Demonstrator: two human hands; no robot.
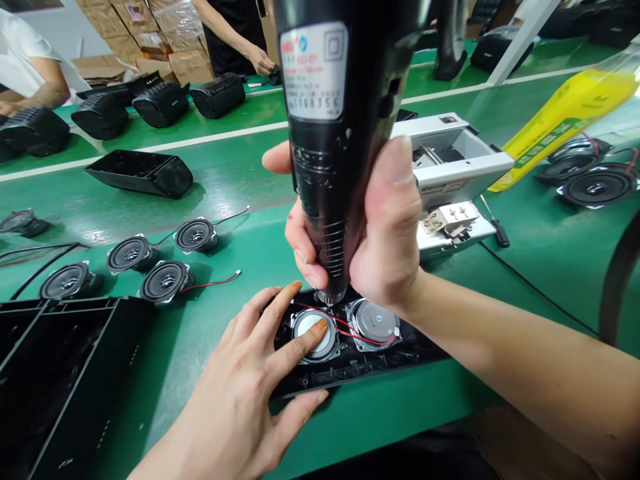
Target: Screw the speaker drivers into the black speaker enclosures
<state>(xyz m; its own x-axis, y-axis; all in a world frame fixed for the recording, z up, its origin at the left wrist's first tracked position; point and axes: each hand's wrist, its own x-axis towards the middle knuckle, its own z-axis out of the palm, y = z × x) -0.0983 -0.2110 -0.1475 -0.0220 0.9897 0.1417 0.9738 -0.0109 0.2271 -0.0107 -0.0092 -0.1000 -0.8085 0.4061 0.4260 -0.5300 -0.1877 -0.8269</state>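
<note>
A black electric screwdriver [325, 187] stands nearly upright in my right hand [385, 227], its fingers wrapped round the body. The tool's tip meets the top edge of a black speaker panel [350, 370], beside a round speaker [307, 328]. My left hand [255, 373] has its fingers spread over the panel's left end, one fingertip on the back of that speaker and the thumb at the near edge. A second speaker [374, 321] sits to the right in the same panel, and red wires [345, 327] cross between the two.
Loose speakers [165, 280] and a black housing [140, 173] lie on the green table at left, near a large black box [65, 387]. A white screw feeder [450, 167] and yellow bottle [570, 113] are at right. Other people work beyond, one hand [261, 60] showing.
</note>
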